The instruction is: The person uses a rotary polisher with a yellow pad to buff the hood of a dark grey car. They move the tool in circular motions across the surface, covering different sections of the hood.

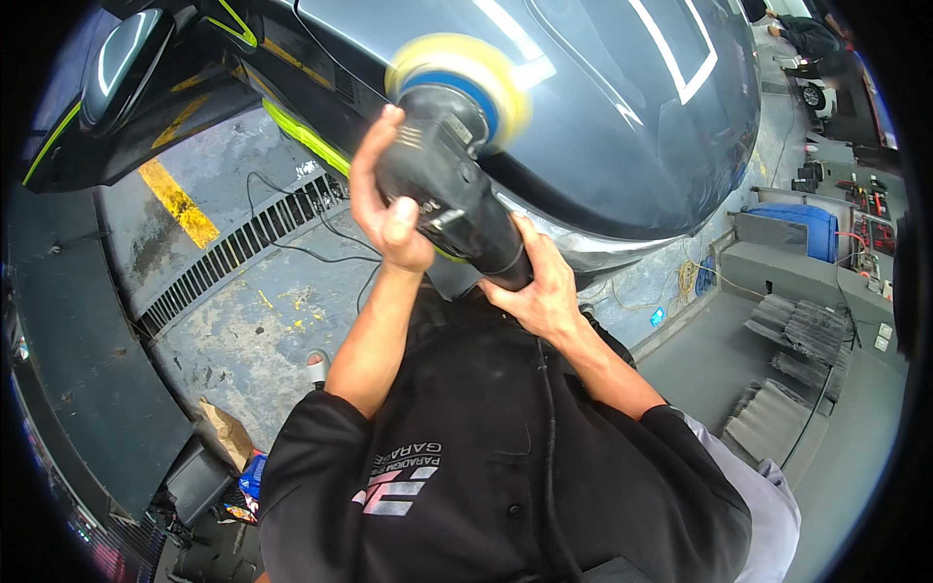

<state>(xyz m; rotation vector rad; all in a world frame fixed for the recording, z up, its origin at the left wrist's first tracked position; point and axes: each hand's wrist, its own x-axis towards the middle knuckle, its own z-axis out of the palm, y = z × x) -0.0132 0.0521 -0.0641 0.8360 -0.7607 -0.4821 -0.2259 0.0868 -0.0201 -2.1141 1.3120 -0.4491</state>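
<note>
Both my hands hold a black car polisher [447,185] over the front of a dark grey car [612,146]. My left hand [389,204] is closed round the polisher's head end, its thumb on the near side. Farther back, my right hand [544,287] wraps the rear of the body. The polisher's round yellow foam pad [515,73], with a blue backing plate, lies against the glossy hood and looks blurred at its edge. A black cord [549,437] hangs down along my shirt front.
A car mirror [121,68] juts out at upper left. Beneath it, a floor grate [233,253] and a loose black cable [301,249] cross the floor. Low grey walls, a blue bin [797,228] and grey mats [797,330] stand at right. A person [812,37] is at far right.
</note>
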